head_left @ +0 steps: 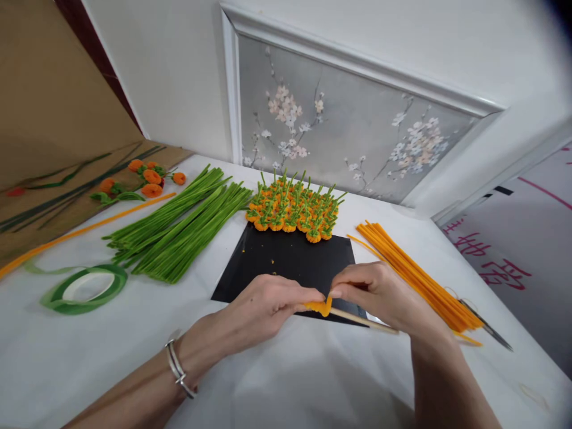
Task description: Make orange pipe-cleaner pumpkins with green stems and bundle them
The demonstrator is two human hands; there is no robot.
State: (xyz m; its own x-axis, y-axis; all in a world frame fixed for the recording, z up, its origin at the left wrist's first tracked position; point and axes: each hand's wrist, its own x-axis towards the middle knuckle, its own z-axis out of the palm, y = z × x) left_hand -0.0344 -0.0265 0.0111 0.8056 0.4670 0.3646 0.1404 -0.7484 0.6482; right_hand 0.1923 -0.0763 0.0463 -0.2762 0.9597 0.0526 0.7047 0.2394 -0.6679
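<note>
Over the near edge of a black mat [286,262], my left hand [268,301] pinches a thin wooden stick [370,320] with an orange pipe cleaner [319,307] coiled around it. My right hand [379,289] grips the free end of that same pipe cleaner, bent up from the stick between thumb and fingertips. The stick's bare end points right, passing below my right hand. Behind the mat's far edge, several small orange flowers with green stems [295,208] stand upside down, stems up. To the right lies a bundle of orange pipe cleaners [415,274].
At left are green pipe cleaners [187,232] in a bundle and a roll of green tape [84,289]. Finished orange flowers [152,179] rest on brown paper [67,89] at the far left. Scissors [487,325] lie by the orange bundle. A framed wall panel [339,119] rises behind.
</note>
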